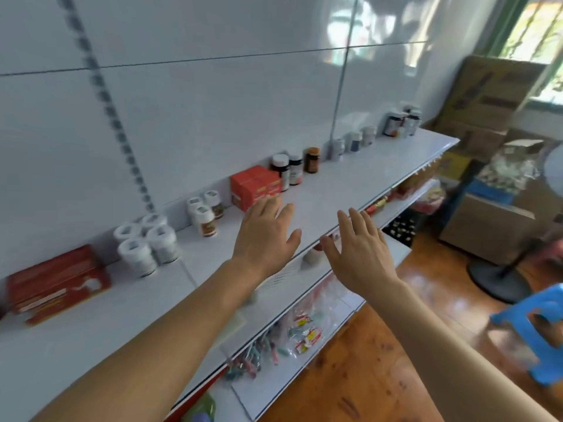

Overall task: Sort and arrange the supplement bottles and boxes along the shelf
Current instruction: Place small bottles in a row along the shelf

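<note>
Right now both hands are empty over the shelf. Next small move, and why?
Probably the left hand goes forward to grip the orange cardboard boxes. Its straight fingers already reach their front edge, while the right hand hovers open over the white shelf lip, further from any item. The dark bottles stand just beyond the boxes.

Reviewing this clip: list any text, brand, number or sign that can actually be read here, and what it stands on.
None is legible.
Orange boxes: pale label strips, blurred.
Red boxes: white print, blurred.
White-capped bottles: cap and label marks too small.
Dark bottles: labels blurred.
Cardboard cartons: dark print, blurred.
Packets on the lower shelf: unreadable.
</note>
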Action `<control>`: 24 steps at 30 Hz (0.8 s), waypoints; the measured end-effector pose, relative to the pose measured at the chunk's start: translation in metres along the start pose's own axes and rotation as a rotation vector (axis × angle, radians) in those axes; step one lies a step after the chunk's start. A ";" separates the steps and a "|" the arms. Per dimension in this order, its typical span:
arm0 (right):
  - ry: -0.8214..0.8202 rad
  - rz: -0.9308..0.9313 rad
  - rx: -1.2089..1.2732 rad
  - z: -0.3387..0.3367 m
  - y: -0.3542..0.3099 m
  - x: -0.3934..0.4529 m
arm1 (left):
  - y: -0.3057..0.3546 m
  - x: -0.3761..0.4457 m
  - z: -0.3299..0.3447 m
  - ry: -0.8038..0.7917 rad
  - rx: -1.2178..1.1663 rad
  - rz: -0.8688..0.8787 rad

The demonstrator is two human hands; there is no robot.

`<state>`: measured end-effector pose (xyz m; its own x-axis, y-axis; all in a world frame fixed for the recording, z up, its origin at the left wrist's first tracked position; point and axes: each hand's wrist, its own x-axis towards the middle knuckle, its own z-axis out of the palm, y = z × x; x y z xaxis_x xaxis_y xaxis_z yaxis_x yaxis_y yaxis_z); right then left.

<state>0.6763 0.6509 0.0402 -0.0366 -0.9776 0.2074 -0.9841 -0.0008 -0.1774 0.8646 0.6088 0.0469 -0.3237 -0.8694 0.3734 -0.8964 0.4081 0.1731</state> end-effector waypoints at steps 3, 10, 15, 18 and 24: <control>0.014 0.034 -0.032 -0.002 0.040 0.025 | 0.024 0.047 0.028 -0.029 -0.017 0.042; 0.034 0.175 -0.142 -0.014 0.155 0.105 | 0.099 0.184 0.099 -0.091 -0.109 0.148; 0.044 0.249 -0.126 -0.022 0.227 0.158 | 0.149 0.272 0.134 -0.103 -0.137 0.215; 0.066 0.280 -0.102 -0.021 0.274 0.192 | 0.178 0.319 0.159 -0.104 -0.140 0.244; 0.075 0.244 -0.072 -0.008 0.387 0.271 | 0.241 0.414 0.225 -0.124 -0.128 0.226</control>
<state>0.2847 0.3873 0.0354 -0.2846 -0.9286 0.2382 -0.9543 0.2506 -0.1630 0.4466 0.2850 0.0384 -0.5522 -0.7768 0.3029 -0.7545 0.6201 0.2149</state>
